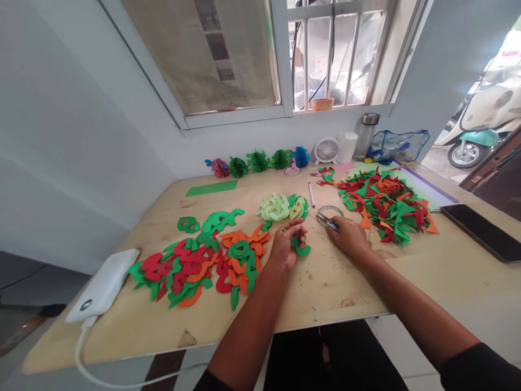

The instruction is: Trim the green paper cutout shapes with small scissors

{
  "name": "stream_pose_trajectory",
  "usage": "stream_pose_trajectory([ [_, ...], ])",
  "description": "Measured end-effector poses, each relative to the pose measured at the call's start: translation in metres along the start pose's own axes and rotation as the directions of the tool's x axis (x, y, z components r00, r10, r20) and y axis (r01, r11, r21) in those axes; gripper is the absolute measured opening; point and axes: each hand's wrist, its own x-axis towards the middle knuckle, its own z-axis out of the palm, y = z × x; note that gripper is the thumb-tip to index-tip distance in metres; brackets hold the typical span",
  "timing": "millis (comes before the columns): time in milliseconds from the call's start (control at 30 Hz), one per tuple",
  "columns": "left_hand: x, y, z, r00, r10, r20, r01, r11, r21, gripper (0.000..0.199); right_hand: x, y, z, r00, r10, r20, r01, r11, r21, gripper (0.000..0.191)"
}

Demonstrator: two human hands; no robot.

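My left hand (287, 244) is over the middle of the table, its fingers curled in. A curved green paper cutout (302, 250) pokes out from under those fingers and appears to be held. My right hand (347, 233) grips small scissors (332, 223) with dark handles, blades pointing left. The blades lie over a clear tape roll (330, 208). Left of my left hand spreads a pile of red, green and orange paper cutouts (195, 266). Pale green paper shapes (273, 207) sit just beyond my left fingers.
Paper scraps (391, 203) are heaped at the right, near a black phone (484, 231). A white pen (311, 194) lies beyond the tape. Paper flowers (259, 161), a small fan (326, 150) and a bottle (366, 137) line the wall. A white power bank (103, 285) rests at left.
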Motion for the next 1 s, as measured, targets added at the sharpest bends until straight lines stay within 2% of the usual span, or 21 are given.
stream_pose_trajectory([
  [100, -0.001, -0.001, 0.002, 1.0, 0.009, -0.011, -0.009, 0.999, 0.033, 0.03, -0.002, 0.0, 0.001, 1.0, -0.01, 0.002, 0.01, 0.999, -0.036, 0.023],
  [167, -0.002, -0.002, 0.003, 1.0, 0.023, -0.018, -0.022, 0.998, 0.06, 0.029, -0.002, 0.002, 0.001, 0.999, -0.03, -0.03, 0.031, 0.999, 0.023, 0.021],
  [267, -0.002, -0.003, 0.004, 0.997, 0.075, -0.016, -0.072, 0.99, 0.124, 0.028, -0.002, 0.006, -0.001, 0.996, -0.043, -0.083, 0.063, 0.967, 0.248, 0.02],
  [367, -0.002, -0.007, 0.006, 0.982, 0.19, -0.009, -0.182, 0.955, 0.233, 0.027, -0.002, 0.007, -0.004, 0.99, -0.107, -0.087, 0.137, 0.851, 0.506, 0.023],
  [433, -0.002, -0.009, 0.006, 0.956, 0.292, 0.009, -0.278, 0.901, 0.332, 0.028, -0.003, 0.006, -0.007, 0.984, -0.169, -0.049, 0.161, 0.752, 0.64, 0.025],
  [533, -0.005, -0.01, 0.006, 0.899, 0.432, 0.078, -0.413, 0.771, 0.484, 0.032, -0.006, 0.004, -0.011, 0.971, -0.232, 0.053, 0.107, 0.626, 0.773, 0.027],
  [667, -0.01, -0.008, 0.007, 0.841, 0.511, 0.18, -0.5, 0.604, 0.621, 0.033, -0.008, 0.006, -0.015, 0.946, -0.293, 0.139, 0.04, 0.531, 0.846, 0.03],
  [833, -0.011, -0.007, 0.007, 0.808, 0.551, 0.207, -0.515, 0.49, 0.703, 0.021, -0.009, 0.007, -0.018, 0.938, -0.323, 0.123, 0.078, 0.546, 0.834, 0.028],
  [1000, -0.011, -0.007, 0.006, 0.777, 0.599, 0.191, -0.528, 0.457, 0.716, 0.012, -0.01, 0.004, -0.023, 0.973, -0.228, 0.042, 0.1, 0.577, 0.811, 0.028],
])
